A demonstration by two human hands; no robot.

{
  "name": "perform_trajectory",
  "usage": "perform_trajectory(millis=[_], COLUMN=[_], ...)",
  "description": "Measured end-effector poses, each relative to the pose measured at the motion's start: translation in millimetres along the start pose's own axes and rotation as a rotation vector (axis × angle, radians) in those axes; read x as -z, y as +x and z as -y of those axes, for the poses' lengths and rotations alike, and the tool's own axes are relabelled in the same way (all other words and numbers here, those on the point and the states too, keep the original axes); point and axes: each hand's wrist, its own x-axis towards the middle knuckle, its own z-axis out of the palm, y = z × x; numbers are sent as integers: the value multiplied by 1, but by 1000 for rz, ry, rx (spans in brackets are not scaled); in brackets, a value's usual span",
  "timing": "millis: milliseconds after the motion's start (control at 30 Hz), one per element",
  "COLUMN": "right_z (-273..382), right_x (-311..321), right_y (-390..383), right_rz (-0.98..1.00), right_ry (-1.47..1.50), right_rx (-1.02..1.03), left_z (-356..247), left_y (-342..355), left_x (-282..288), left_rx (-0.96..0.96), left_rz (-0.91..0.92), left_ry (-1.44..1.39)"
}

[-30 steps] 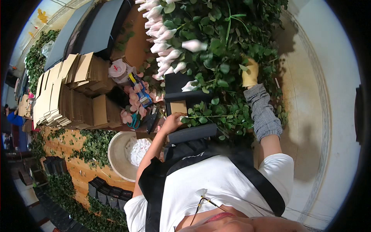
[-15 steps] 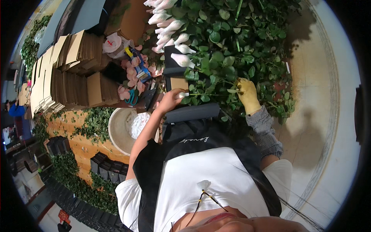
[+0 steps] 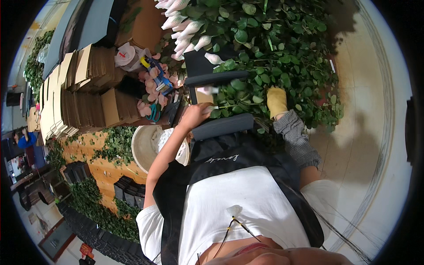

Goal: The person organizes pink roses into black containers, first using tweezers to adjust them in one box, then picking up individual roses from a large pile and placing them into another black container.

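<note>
My left hand (image 3: 195, 116) is closed around a rose bud (image 3: 210, 109) in a pale net sleeve. Its leafy stem runs right to my right hand (image 3: 277, 100), which wears a yellow glove and has its fingers curled at the stem; leaves partly hide them. Above that bud, a second netted rose (image 3: 206, 89), blurred, lies over a cardboard piece (image 3: 199, 98) between two dark padded edges. The nearer dark padded edge (image 3: 223, 127) is just below my left hand. Farther off, several netted roses (image 3: 192, 28) lie piled with their foliage to the right.
At the left stand stacks of folded cardboard (image 3: 84, 104). Teal-handled scissors (image 3: 153, 112), a blue-yellow tool (image 3: 161, 79) and pink petals lie beside them. A round bin (image 3: 143, 148) with white pieces stands by my left forearm. Leaves cover the wooden floor (image 3: 95, 152).
A netted rose has come down from the far dark edge to between the two edges. My gloved right hand has shifted slightly left and up. My left hand still holds its bud.
</note>
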Motion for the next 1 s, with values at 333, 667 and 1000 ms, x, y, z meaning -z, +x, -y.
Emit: perform_trajectory(millis=[333,667,1000], right_z=[-34,-40,-47], right_x=[99,30,157], right_y=[-12,41,-47], right_rz=[89,-501,-720], right_ry=[717,270,1195], right_rx=[288,-169,-84], left_z=[16,0,-96], left_y=[11,27,25], left_x=[3,6,87], left_rx=[-219,-268,-165], left_rz=[-9,5,155], left_ry=[356,374,-214])
